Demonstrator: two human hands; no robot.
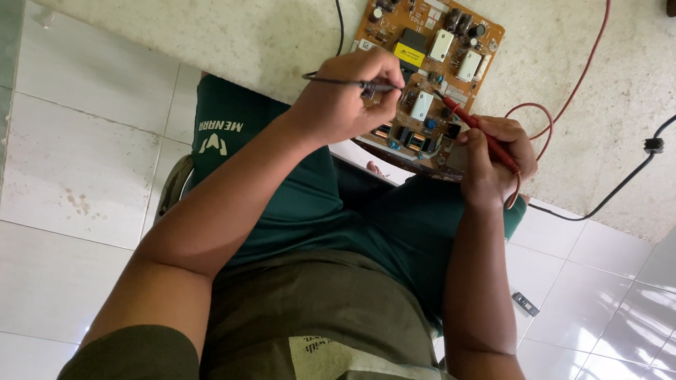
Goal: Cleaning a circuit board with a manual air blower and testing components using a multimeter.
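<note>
Left hand (336, 109) pinching a black multimeter probe (354, 83), right hand (498, 150) gripping a red multimeter probe (471, 128), both tips touching an orange circuit board (428, 68) lying on a rough grey slab (207, 11) above green-trousered knees.

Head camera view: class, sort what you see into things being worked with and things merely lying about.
In use:
- orange-brown printed circuit board
- black thin test probe, in left hand
- red thin test probe, in right hand
- red wire lead

Lying about:
- small dark rectangular object on white tiled floor
- black cable with clip
</note>
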